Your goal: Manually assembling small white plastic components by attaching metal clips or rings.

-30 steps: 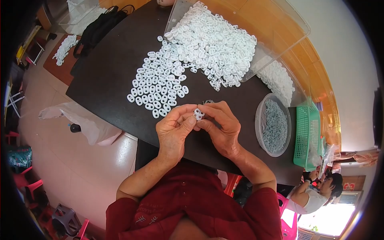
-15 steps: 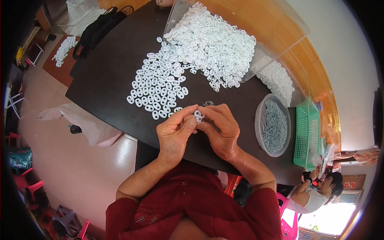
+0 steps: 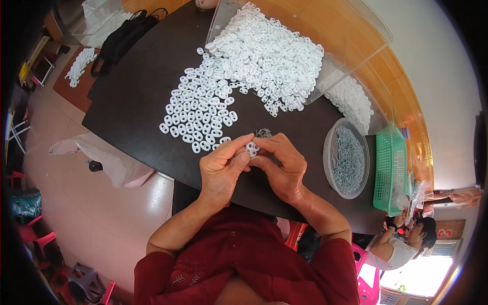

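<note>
White oval plastic piece (image 3: 251,148), seemingly two-holed, pinched.

Bright, even daylight; strongest source a blown-out window (image 3: 429,284) at lower right. Dark matte table (image 3: 142,101) shows little glare; heap of white plastic oval pieces (image 3: 264,56) nearly overexposed. Soft, faint shadows. Centre sharp, hands crisp. Heavy fisheye bending at rim, black vignette corners, edges softer.

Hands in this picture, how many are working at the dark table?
2. The left hand and right hand meet over the near table edge, pinching one small white piece together. A seated person at lower right may have hands hidden.
</note>
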### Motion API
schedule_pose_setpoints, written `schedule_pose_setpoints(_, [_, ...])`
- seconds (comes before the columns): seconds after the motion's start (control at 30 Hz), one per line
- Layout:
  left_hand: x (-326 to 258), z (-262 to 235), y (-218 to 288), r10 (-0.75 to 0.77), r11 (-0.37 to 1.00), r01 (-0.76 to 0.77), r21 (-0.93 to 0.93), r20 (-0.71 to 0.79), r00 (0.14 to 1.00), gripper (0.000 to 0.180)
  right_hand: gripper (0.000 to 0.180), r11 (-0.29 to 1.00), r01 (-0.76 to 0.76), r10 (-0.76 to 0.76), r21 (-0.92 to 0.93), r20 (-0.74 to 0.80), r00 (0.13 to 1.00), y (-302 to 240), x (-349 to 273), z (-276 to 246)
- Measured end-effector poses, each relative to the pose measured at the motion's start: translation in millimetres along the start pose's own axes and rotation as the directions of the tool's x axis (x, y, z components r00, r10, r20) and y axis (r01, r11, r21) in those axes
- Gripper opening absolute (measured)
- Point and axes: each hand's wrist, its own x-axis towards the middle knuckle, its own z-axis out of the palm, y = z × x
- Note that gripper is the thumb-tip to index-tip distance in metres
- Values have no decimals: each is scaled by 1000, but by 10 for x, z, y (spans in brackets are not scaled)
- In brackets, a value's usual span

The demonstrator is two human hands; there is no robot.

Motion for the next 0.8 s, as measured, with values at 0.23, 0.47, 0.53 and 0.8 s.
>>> schedule_pose_setpoints(0.23, [-39, 19, -11, 71, 997, -70, 35, -26, 997, 28, 36, 997, 73, -74, -31, -34, 997, -18, 10, 35])
schedule_pose_setpoints(0.47, [-66, 4, -67, 34, 999, -34, -5, -48, 998, 25, 36, 996, 89, -90, -27, -17, 996, 16, -32, 50])
schedule_pose_setpoints(0.53, [-59, 1, -75, 7, 1000, -8, -22, -42, 999, 25, 35, 998, 39, -39, -53, 2, 999, 5, -44, 42])
schedule_pose_setpoints(0.8, [-25, 5, 13, 17, 998, -18, -58, -16, 1000, 27, 33, 995, -99, 99, 10, 26, 995, -82, -11, 23])
